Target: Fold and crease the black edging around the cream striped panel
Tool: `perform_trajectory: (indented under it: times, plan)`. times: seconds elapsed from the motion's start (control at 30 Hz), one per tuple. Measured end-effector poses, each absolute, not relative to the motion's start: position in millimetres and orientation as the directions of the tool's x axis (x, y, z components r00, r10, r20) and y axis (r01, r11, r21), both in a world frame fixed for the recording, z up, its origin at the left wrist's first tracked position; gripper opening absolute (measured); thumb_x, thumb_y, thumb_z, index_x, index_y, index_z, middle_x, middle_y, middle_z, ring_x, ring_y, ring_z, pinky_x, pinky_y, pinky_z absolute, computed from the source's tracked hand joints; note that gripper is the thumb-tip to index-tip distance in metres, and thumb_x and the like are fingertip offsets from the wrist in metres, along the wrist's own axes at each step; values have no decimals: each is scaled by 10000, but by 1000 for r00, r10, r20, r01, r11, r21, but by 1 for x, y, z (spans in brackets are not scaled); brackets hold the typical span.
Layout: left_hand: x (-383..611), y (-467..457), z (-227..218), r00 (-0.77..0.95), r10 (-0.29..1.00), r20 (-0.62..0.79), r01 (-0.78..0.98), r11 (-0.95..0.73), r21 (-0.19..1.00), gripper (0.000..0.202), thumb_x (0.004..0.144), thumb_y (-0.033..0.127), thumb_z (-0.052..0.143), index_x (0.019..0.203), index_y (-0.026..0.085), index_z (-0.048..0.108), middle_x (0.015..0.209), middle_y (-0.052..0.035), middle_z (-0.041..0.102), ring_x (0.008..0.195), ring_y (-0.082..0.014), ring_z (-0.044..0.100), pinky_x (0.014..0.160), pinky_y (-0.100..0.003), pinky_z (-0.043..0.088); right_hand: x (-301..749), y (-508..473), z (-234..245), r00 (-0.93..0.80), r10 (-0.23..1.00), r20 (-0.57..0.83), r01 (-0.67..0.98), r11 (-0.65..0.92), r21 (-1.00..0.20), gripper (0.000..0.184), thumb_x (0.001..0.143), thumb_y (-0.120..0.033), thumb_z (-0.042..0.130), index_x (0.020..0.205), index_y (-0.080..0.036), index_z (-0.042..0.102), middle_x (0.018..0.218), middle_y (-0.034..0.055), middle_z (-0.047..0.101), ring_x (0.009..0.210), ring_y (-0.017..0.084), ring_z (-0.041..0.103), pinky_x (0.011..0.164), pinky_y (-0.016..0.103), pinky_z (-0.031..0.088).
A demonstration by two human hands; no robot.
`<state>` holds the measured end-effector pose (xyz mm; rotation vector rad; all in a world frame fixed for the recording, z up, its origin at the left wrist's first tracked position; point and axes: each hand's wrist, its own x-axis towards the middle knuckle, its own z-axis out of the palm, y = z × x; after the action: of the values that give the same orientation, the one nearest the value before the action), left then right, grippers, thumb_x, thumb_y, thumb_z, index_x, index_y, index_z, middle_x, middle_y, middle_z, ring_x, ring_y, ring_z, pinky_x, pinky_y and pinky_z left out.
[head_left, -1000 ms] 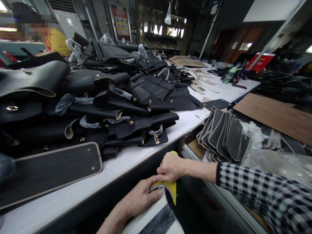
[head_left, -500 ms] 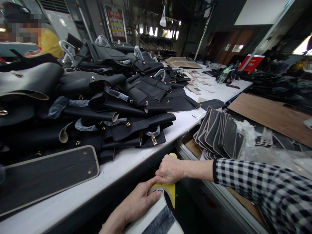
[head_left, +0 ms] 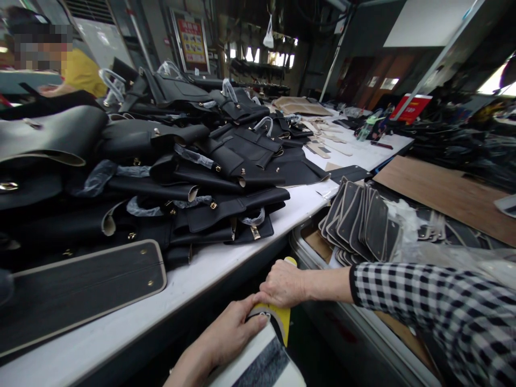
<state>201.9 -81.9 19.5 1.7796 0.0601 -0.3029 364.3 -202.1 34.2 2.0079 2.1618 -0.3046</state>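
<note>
Low in the middle, my right hand (head_left: 282, 283) is closed in a fist round a yellow piece (head_left: 283, 321) with a flat, wide lower part. Its upper tip pokes out above the fist. My left hand (head_left: 231, 330) grips the edge of a cream-white curved piece (head_left: 257, 346) with a dark grey strip (head_left: 262, 366) across it. The left thumb lies on top and the fingers touch my right hand. The yellow piece lies against the dark end of the cream-white piece. What that piece rests on is out of sight.
Black handbags (head_left: 226, 207) with plastic-wrapped handles pile up on the white table (head_left: 201, 274). A long dark panel (head_left: 88, 290) lies near its front edge. At right, a bin (head_left: 300, 244) holds several dark panels (head_left: 358, 220). A person in yellow (head_left: 83, 72) is far left.
The view has shifted slightly. Both hands keep their grips and have moved only a little; small whitish loops now show at the cream-white piece's upper end.
</note>
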Motion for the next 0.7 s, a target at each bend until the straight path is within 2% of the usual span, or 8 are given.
perform_trajectory:
  times: [0.2, 0.5, 0.7]
  plan:
    - [204, -82, 21, 962, -100, -252, 204, -346, 916, 304, 900, 270, 534, 1186, 279, 636, 1028, 50, 705, 928, -170, 638, 820, -237, 428, 361, -207, 31, -42, 961, -273, 999, 37, -24, 590, 1014, -476, 249, 812, -194, 726, 706, 91, 729, 639, 257, 697, 549, 301, 401]
    - [207, -82, 24, 963, -125, -237, 160, -441, 883, 337, 895, 284, 520, 1214, 308, 626, 1145, 21, 703, 1045, -198, 643, 898, -250, 429, 360, -210, 26, -31, 948, -317, 999, 20, -38, 551, 1019, -432, 257, 827, -185, 711, 757, 92, 738, 668, 264, 697, 552, 307, 388]
    - [201, -86, 23, 967, -94, -238, 148, -553, 820, 287, 898, 375, 533, 1155, 333, 654, 1080, 16, 725, 944, -218, 675, 791, -266, 451, 349, -219, 25, -22, 942, -335, 999, 7, -46, 446, 1012, -377, 304, 895, -224, 707, 818, 49, 746, 715, 256, 704, 564, 304, 374]
